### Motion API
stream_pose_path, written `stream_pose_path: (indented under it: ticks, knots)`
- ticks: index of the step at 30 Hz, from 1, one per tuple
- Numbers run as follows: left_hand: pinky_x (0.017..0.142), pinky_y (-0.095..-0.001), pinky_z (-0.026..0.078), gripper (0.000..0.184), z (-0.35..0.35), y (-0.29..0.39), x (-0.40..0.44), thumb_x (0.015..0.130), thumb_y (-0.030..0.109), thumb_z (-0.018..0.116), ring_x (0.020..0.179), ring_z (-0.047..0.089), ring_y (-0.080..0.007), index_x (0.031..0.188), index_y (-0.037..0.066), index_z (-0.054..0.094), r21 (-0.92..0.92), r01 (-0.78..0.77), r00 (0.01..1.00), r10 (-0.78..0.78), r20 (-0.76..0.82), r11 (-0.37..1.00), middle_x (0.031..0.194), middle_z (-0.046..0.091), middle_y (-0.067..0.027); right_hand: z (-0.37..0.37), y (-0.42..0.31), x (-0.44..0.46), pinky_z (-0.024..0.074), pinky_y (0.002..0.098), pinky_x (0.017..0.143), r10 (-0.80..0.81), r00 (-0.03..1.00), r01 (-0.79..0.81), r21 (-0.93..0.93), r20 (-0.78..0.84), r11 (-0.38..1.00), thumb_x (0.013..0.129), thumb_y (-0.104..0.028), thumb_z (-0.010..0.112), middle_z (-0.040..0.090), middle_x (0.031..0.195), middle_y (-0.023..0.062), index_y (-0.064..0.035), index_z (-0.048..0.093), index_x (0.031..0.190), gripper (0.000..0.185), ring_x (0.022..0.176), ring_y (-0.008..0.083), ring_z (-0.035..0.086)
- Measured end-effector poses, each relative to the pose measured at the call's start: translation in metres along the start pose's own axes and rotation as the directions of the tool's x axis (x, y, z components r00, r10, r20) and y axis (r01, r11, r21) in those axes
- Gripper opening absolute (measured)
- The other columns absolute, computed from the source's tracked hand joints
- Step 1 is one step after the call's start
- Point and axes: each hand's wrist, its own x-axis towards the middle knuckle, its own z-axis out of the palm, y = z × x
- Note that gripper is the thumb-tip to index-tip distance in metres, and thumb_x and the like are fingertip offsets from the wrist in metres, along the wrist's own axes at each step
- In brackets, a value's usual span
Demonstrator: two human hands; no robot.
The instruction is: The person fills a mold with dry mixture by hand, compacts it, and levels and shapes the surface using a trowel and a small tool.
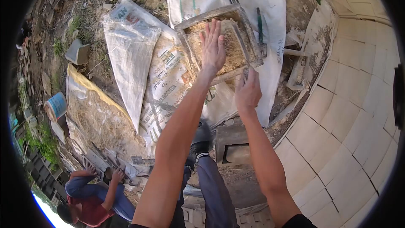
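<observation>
A square, grey-edged frame (pixel 197 17) sits on white woven sacks, filled with a crumbly tan material (pixel 228 47) like sawdust or sand. My left hand (pixel 213 47) lies flat on this material, fingers stretched out and close together. My right hand (pixel 248 89) is at the frame's near right corner, closed around the lower end of a long thin grey stick-like tool (pixel 241 42). The tool's upper part reaches across the fill along the right side. Its exact kind is hard to make out.
Printed white sacks (pixel 130 59) cover the ground. A green-handled tool (pixel 259 25) lies right of the frame. A grey hollow block (pixel 232 139) stands near my feet. Stacked pale tiles (pixel 346 101) line the right. A bucket (pixel 57 105) and another person (pixel 95 198) are at left.
</observation>
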Motion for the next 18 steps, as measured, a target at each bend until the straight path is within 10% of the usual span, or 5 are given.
stream_pose_path:
  ticks: [5,7,11,14,18]
  knots:
    - [0.116,-0.0500,0.014,0.021,-0.083,0.015,-0.095,0.097,0.013,0.048,0.127,0.046,-0.0283,0.112,0.006,0.060,0.026,0.272,0.930,-0.256,-0.262,0.962,0.127,0.056,-0.0088,-0.005,-0.014,-0.061,0.0474,0.0412,0.074,-0.117,0.988,0.141,0.301,-0.097,0.943,0.090,-0.012,0.060,0.059,0.093,0.0179,0.0013,0.052,0.113,0.028,0.082,0.0349,0.060]
    - [0.112,-0.0499,0.022,0.017,-0.127,-0.013,-0.159,0.092,0.012,0.053,0.117,0.051,-0.0298,0.106,0.006,0.060,0.093,0.424,0.829,-0.345,-0.440,0.901,0.118,0.058,-0.0102,-0.011,-0.035,-0.093,0.0480,0.0453,0.070,-0.075,0.955,-0.028,0.336,0.289,0.941,0.088,-0.016,0.060,0.061,0.084,0.0224,0.0032,0.054,0.108,0.029,0.078,0.0398,0.061]
    - [0.102,-0.0468,0.032,0.030,-0.216,-0.090,-0.297,0.089,0.022,0.059,0.114,0.051,-0.0326,0.113,0.003,0.056,0.053,0.915,0.323,-0.646,-0.692,0.401,0.115,0.058,-0.0155,0.043,-0.068,-0.168,0.0473,0.0465,0.067,-0.289,0.801,0.044,0.430,0.525,0.902,0.087,-0.018,0.062,0.061,0.077,0.0244,0.0043,0.053,0.107,0.031,0.074,0.0426,0.061]
    - [0.103,-0.0454,0.030,0.038,-0.256,-0.153,-0.375,0.088,0.025,0.061,0.116,0.049,-0.0327,0.117,0.002,0.053,0.042,0.994,0.101,-0.683,-0.724,0.103,0.115,0.059,-0.0173,0.094,-0.102,-0.222,0.0467,0.0469,0.066,-0.547,0.638,0.231,0.543,0.542,0.808,0.088,-0.019,0.062,0.062,0.080,0.0264,0.0034,0.054,0.107,0.031,0.076,0.0444,0.061]
    - [0.095,-0.0449,0.037,0.029,-0.269,-0.166,-0.400,0.088,0.021,0.061,0.105,0.056,-0.0337,0.109,0.002,0.058,0.129,0.988,0.142,-0.827,-0.545,0.084,0.105,0.063,-0.0183,0.132,-0.153,-0.268,0.0465,0.0482,0.067,-0.592,0.530,0.275,0.538,0.607,0.797,0.088,-0.019,0.062,0.062,0.081,0.0274,0.0035,0.054,0.107,0.031,0.079,0.0457,0.061]
